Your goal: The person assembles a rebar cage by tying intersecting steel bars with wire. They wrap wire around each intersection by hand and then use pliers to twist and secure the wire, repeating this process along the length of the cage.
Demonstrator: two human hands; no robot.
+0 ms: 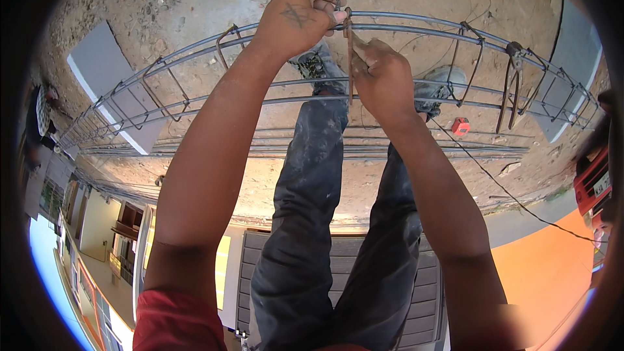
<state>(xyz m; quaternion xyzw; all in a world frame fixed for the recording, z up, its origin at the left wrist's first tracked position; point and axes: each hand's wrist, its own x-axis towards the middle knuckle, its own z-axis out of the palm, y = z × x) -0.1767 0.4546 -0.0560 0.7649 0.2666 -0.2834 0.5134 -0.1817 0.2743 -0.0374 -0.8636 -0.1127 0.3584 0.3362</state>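
Note:
A long rebar cage, with steel bars (409, 28) held in bent stirrups, stretches across in front of me. My left hand (300, 18) is closed at its far top bars, fingertips pinched together beside a stirrup's upper corner. Something small and dark shows between those fingertips, too small to name. My right hand (385, 77) grips the upright leg of that rusty stirrup (350, 68) from the right side, just below the left fingers. Farther right, a pair of pincers (512, 84) hangs from the top bars with its handles down.
A red tape measure (461, 126) lies on the dirt near my right shoe (442, 84). Grey boards (107, 68) lie under both ends of the cage. Loose bars (227, 151) lie on the ground behind my feet. A thin dark wire (500, 185) runs off to the right.

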